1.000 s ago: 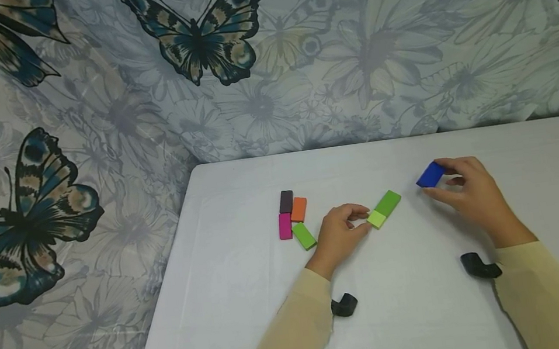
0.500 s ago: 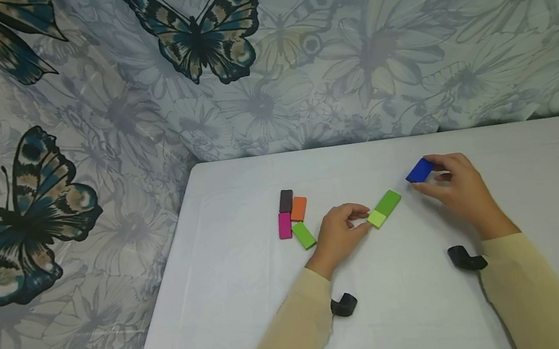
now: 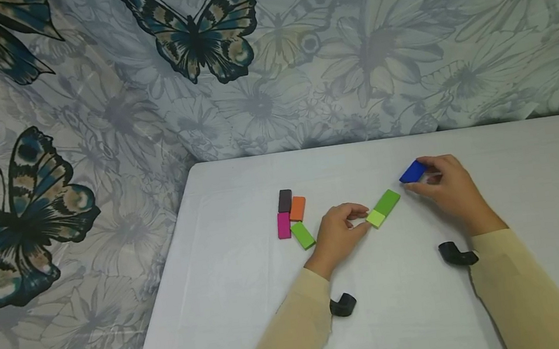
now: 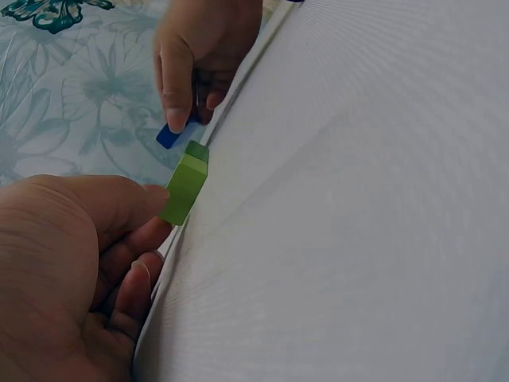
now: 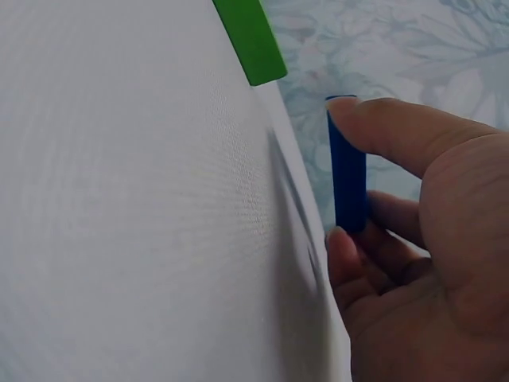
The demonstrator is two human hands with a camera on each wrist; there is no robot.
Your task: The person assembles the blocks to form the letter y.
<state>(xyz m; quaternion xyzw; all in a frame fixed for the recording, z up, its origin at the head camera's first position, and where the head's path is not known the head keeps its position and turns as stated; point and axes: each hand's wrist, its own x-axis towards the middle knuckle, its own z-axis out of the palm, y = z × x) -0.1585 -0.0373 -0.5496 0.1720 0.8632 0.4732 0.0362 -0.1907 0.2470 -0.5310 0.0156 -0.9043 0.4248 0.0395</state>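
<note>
My left hand (image 3: 339, 236) pinches a light green block (image 3: 376, 219) between thumb and fingers, low on the table. Against its far end sits a darker green block (image 3: 387, 202), in line with it on a slant. Up and to the right, my right hand (image 3: 453, 193) holds a blue block (image 3: 412, 171) by its edges, with thumb and fingers on opposite sides. In the right wrist view the blue block (image 5: 348, 171) appears raised off the white surface. A small gap separates it from the green block (image 5: 250, 40).
Left of my left hand, a dark block (image 3: 285, 201), an orange block (image 3: 297, 209), a magenta block (image 3: 284, 225) and another green block (image 3: 303, 235) lie close together on the white table (image 3: 232, 298). Butterfly-patterned cloth (image 3: 260, 106) rises behind the table.
My right hand has moved left with the blue block, bringing it nearer the darker green block. The left hand and the other blocks have stayed in place.
</note>
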